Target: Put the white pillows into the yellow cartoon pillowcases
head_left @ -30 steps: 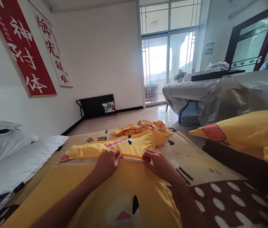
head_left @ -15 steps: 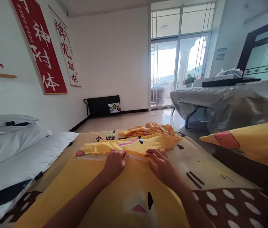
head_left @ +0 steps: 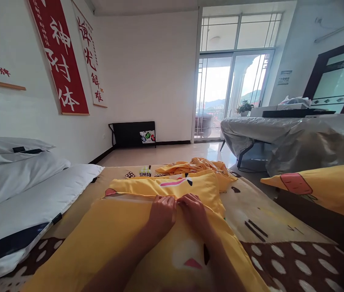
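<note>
A yellow pillowcase (head_left: 113,239) with a printed pink nose and dark eye lies flat before me. Its far end is folded back, and a whitish strip (head_left: 132,198) shows along the opening's edge. My left hand (head_left: 163,213) is closed on that edge near the middle, knuckles up. Right beside it, my right hand (head_left: 193,209) pinches the same edge, its fingertips nearly meeting the left hand's. Whatever small part lies between the fingertips is hidden. Just beyond the hands lies the folded-back yellow flap (head_left: 190,182) with a pink stripe.
Crumpled yellow cloth (head_left: 202,165) lies at the far edge of the patterned blanket (head_left: 251,207). White pillows (head_left: 37,198) are stacked at the left. A filled yellow pillow (head_left: 336,186) is at the right. Behind it stands a plastic-covered table (head_left: 260,125).
My right hand has moved left along the pillowcase edge and closed beside my left hand, which keeps its grip. The view has shifted slightly.
</note>
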### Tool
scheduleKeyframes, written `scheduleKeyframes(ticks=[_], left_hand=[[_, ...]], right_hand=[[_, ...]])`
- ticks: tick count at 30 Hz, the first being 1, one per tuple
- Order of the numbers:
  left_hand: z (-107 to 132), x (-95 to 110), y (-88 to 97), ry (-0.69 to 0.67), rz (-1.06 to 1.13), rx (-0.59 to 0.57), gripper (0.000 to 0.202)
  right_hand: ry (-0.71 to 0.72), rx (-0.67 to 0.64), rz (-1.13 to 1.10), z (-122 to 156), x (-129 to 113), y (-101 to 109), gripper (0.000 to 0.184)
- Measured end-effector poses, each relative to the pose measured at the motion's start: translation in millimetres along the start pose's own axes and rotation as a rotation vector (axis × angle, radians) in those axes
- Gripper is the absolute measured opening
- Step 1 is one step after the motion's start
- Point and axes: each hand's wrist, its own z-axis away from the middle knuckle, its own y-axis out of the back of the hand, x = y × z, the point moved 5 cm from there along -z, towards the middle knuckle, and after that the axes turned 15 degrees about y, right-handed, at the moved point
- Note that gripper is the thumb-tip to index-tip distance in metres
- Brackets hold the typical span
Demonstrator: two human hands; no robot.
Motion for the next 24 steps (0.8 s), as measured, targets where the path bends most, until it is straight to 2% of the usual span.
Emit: scheduleKeyframes(ticks=[4, 8, 13, 16, 20, 24], left_hand=[[-0.1, -4.9, 4.8, -0.001, 0.01, -0.001, 0.024], [-2.0, -12.3, 14.2, -0.015, -0.044, 0.093, 0.027], [6.5, -38.7, 30.2, -0.029, 0.002, 0.19, 0.023], [18.0, -57.1, 39.5, -0.08, 0.027, 0.292, 0.018], [34.6, -67.7, 41.1, -0.201, 0.066, 0.426, 0.017], [43.6, -69.6, 37.4, -0.147, 0.142, 0.511, 0.019]], right_hand=[[0.127, 0.036, -0.057, 3.6, 4.9, 12.7, 0.021], [0.137, 0.06, 0.011, 3.5, 5.0, 29.6, 0.022], [0.136, 0.087, 0.008, 4.4, 5.9, 38.2, 0.019], [0.144, 0.078, -0.014, 3.3, 2.4, 38.0, 0.019], [0.166, 0.024, 0.013, 0.7, -3.8, 37.6, 0.018], [0.123, -0.119, 0.08, 1.4, -8.0, 33.8, 0.019]])
